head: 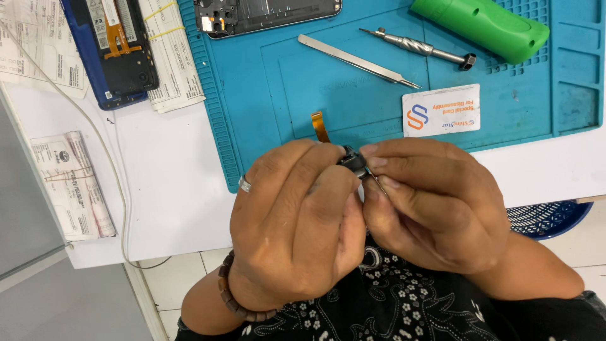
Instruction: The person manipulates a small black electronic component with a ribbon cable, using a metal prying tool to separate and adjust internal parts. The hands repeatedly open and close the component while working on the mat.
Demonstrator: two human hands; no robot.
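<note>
Two hands meet close to the person's chest, just off the near edge of the bench [177, 189]. The left hand [293, 221] has its fingers [315, 170] curled tight around a small dark part [352, 162]. The right hand [435, 202] pinches a thin pin [377, 181] and touches its tip to the part. So both hands are shut on something, and the part sits between them.

A bit farther out lies a blue mat [265, 120]. An orange strip [320, 126] pokes up on it behind the left hand. A white card [441, 110] lies near it. Past these rest the tweezers [358, 61], a small screwdriver [418, 47] and a green tool [481, 26].

Farthest away are two opened phones, a dark phone [268, 14] on the mat and a blue phone [110, 47] on papers [170, 57]. Both lie open, so the work looks only partly done.
</note>
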